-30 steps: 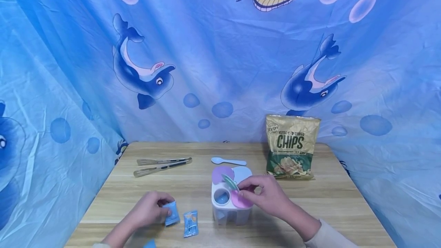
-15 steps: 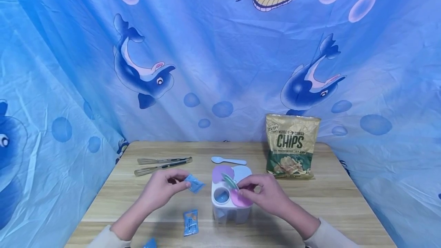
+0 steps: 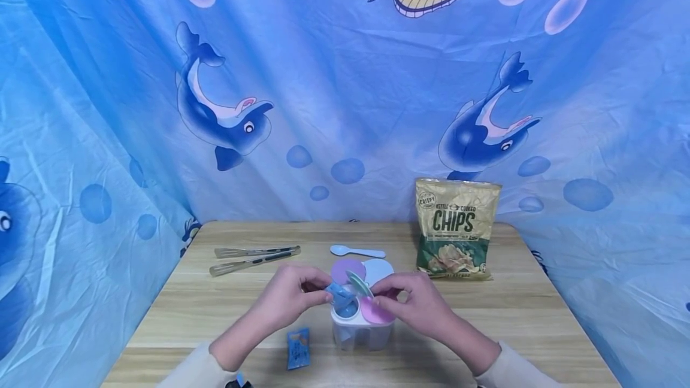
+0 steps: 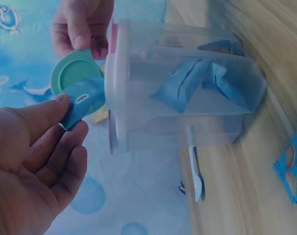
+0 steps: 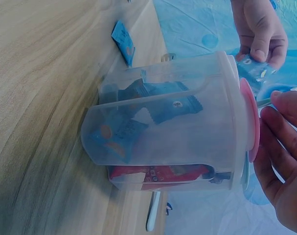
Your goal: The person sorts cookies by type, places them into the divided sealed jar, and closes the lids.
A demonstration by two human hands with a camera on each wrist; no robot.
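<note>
My left hand (image 3: 288, 297) pinches a small blue snack packet (image 4: 84, 98) between thumb and fingers, right at the uncovered round opening of a clear container (image 3: 362, 337) with a white top. The right hand (image 3: 414, 301) holds a green lid (image 4: 76, 74) tilted up beside that opening. Pink, purple and pale blue lids cover the other openings; the pink lid (image 3: 377, 311) lies just below my right fingers. Through the container's wall, several blue packets (image 5: 172, 103) show inside, and a red packet (image 5: 158, 174) sits in another compartment.
Another blue packet (image 3: 298, 349) lies on the wooden table left of the container. Behind are tongs (image 3: 253, 261), a white spoon (image 3: 358, 252) and an upright chips bag (image 3: 458, 229). A blue sea-print curtain (image 3: 345, 94) hangs around the table.
My left hand has picked a blue packet off the table and carried it up and right to the container's opening. The right hand keeps the green lid raised in the same place.
</note>
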